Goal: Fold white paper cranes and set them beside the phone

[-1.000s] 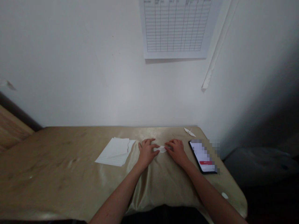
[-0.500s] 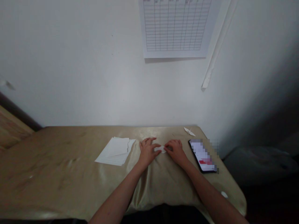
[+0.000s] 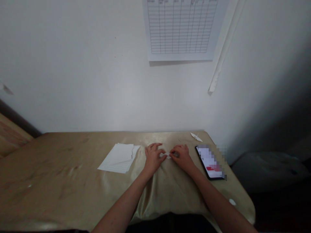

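Note:
A small folded piece of white paper (image 3: 166, 155) lies on the tan cloth-covered table (image 3: 73, 181), between my two hands. My left hand (image 3: 152, 157) pinches its left end with curled fingers. My right hand (image 3: 181, 156) pinches its right end, fingers bent over it. Most of the paper is hidden under my fingertips. Both forearms reach in from the bottom edge.
A stack of white paper sheets (image 3: 119, 157) lies left of my hands. A phone (image 3: 210, 161) with a lit screen lies to the right. A small white folded paper figure (image 3: 196, 137) sits near the back right corner. A wall with a printed grid sheet (image 3: 181, 29) stands behind the table.
My hands have drawn slightly closer together over the small paper, so less of it shows. The view has shifted a little.

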Demonstrator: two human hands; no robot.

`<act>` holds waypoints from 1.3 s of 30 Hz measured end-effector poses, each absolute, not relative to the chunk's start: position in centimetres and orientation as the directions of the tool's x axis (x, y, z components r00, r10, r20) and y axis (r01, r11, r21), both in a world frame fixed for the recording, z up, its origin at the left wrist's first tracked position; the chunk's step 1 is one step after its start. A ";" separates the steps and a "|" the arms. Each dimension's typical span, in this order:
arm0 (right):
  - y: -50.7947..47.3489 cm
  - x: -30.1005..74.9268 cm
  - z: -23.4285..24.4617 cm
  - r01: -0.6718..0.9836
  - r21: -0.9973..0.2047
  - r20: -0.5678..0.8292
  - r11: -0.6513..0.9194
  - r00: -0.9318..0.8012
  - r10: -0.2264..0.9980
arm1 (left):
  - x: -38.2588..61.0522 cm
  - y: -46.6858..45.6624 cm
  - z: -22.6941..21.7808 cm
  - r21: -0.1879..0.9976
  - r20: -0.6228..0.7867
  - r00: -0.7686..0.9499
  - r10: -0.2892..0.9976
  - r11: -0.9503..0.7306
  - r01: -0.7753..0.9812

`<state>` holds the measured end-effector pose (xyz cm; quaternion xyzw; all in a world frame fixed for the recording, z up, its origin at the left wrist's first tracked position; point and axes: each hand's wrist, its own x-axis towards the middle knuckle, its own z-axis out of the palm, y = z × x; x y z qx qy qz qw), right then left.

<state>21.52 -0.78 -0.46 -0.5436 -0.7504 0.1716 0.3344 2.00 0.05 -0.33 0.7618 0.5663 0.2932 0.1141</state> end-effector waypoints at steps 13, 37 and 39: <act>-1.2 21.8 0.2 0.810 -0.368 0.401 0.456 -0.304 0.864 | 1.6 -0.1 0.1 0.469 0.318 0.273 0.908 -0.401 0.787; -1.1 22.8 -0.4 0.768 -0.398 0.320 0.502 -0.396 0.860 | 1.5 -0.5 -0.2 0.422 0.209 0.393 0.895 -0.446 0.789; -1.1 22.9 -0.4 0.763 -0.391 0.332 0.516 -0.406 0.852 | 1.7 -0.6 -0.3 0.419 0.223 0.421 0.879 -0.477 0.773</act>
